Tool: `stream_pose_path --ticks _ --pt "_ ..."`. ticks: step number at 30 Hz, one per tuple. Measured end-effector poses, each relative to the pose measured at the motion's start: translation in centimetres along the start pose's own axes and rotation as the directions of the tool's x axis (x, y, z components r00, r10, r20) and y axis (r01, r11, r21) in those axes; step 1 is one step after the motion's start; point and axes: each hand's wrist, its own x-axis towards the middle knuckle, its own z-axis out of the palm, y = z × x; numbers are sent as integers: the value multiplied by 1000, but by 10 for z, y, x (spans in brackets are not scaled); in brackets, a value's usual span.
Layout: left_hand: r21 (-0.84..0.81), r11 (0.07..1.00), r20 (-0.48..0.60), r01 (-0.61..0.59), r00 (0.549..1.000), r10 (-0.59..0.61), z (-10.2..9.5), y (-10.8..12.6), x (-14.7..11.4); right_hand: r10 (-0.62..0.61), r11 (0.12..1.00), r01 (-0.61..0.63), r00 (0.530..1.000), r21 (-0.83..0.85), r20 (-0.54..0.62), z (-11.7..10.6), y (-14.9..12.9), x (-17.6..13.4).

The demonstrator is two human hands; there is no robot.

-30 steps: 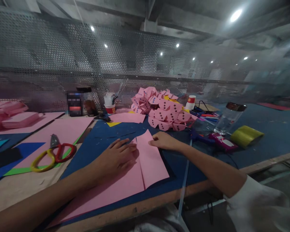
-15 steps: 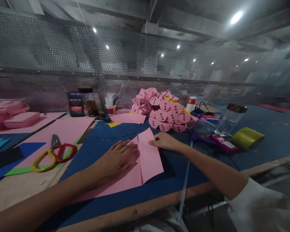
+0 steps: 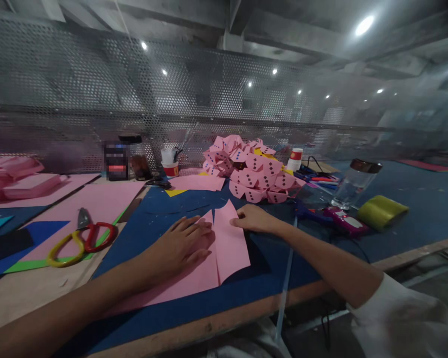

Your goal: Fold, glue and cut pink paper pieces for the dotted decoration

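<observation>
Pink paper (image 3: 229,243) lies in front of me, with a line running down it and a narrow V-shaped gap at its top. Whether the parts on each side of that line are joined, I cannot tell. My left hand (image 3: 186,241) rests flat on the left part, its fingers stretched out. The right part stands slightly raised and curved. On its right edge my right hand (image 3: 248,219) pinches the paper between thumb and fingers; some of those fingertips are hidden.
Scissors (image 3: 82,238) with yellow and red handles lie at left on coloured sheets. Folded pink paper pieces (image 3: 252,171) with dark dots are heaped behind the hands. Right of them are a clear jar (image 3: 356,184), a magenta tool (image 3: 345,221) and a yellow roll (image 3: 384,212).
The right part of the pink paper has shifted slightly, its top and lower right corners moving a little left. Both hands stay nearly where they were.
</observation>
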Motion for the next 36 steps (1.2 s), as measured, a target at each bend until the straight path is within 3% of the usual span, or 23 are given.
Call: stream_pose_path --ticks 7,13,28,36 --pt "3 1000 7 19 1000 -19 4 -10 3 -13 994 9 999 110 34 1 5 1" --pt "-1 1000 -43 -18 999 17 7 -10 3 -30 998 30 1000 63 8 2 4 1" --pt "5 999 -32 -55 998 55 2 -5 2 9 999 -9 1000 -42 4 -2 -8 -5" --pt "14 1000 -14 -25 1000 26 2 -3 2 -7 1000 8 1000 -9 14 -1 -6 -4"
